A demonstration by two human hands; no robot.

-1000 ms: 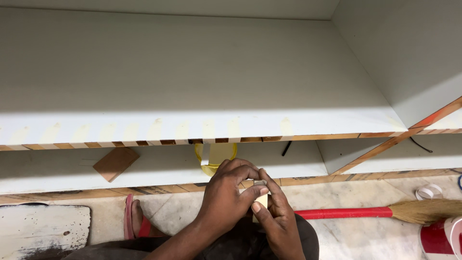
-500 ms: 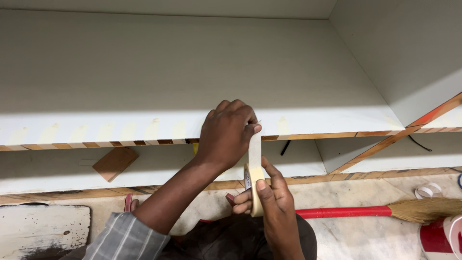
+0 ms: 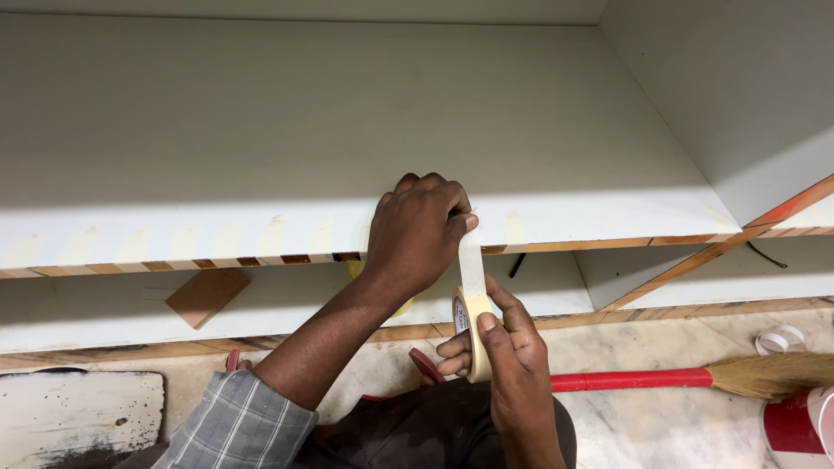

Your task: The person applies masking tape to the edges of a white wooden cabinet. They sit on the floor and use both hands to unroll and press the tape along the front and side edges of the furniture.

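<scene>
While the left hand (image 3: 417,230) pressed on the front edge of the shelf (image 3: 261,234), its fingers (image 3: 456,208) pinched the free end of the tape strip (image 3: 471,265) and held it against the white top, just above the striped edge. Below those fingers the strip ran down, taut and nearly upright, to the roll (image 3: 472,334), which the right hand (image 3: 508,369) gripped: the thumb (image 3: 488,334) lay on the outer wrap and the other fingers curled behind and through the core. Both hands were closed on the tape, one on its end and one on the roll.

Left of the pinching fingers, a row of pale strips (image 3: 234,239) already lay across the shelf edge, set apart from one another; one more showed just right of them. Under the left wrist a second, yellower roll (image 3: 356,269) peeked out on the lower shelf, and further left lay a brown board offcut (image 3: 207,295). Right of the lower hand a red-handled broom (image 3: 695,378) lay on the marble floor (image 3: 625,417).

The tape looked like thin paper masking tape: light, limp, easily torn or creased, and sticky on one face, so it likely wanted holding by its very tip and kept taut. The roll seemed stiff and light, best held by the core and rim so it could turn
</scene>
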